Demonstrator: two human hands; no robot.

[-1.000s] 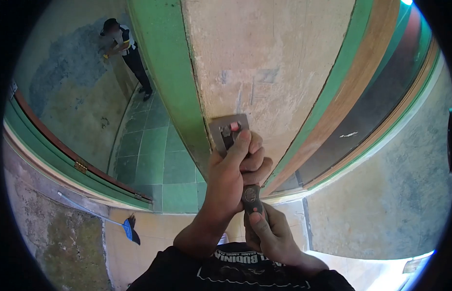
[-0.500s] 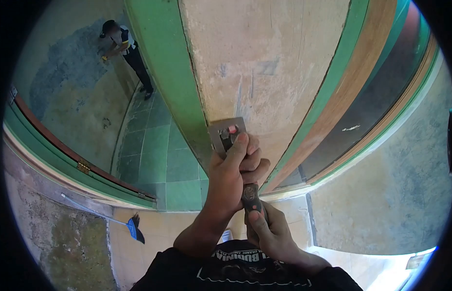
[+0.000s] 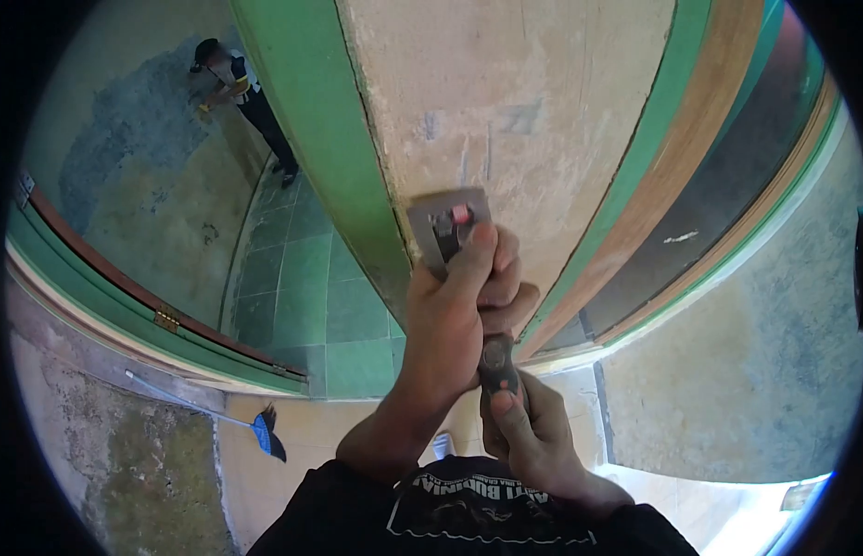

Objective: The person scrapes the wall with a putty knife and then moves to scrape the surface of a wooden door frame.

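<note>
A scraper (image 3: 435, 210) with a wide grey metal blade and a dark handle lies against the bare, scuffed wall strip (image 3: 533, 176). My left hand (image 3: 459, 292) is closed round it just behind the blade, thumb on top. Lower down, my right hand (image 3: 532, 431) grips the end of the handle, its thumb pressed on the grip. Pale scratch marks and bluish patches show on the plaster above the blade. Part of the handle is hidden under my left fingers.
Green trim (image 3: 306, 120) borders the strip on the left, with a wooden frame (image 3: 649, 199) on the right. Through the left doorway a person (image 3: 241, 88) works at a patchy wall. A blue broom (image 3: 265, 434) lies on the floor at lower left.
Both hands and the scraper have shifted slightly right, and the blade has moved up the wall strip, away from its left edge. The grip is unchanged.
</note>
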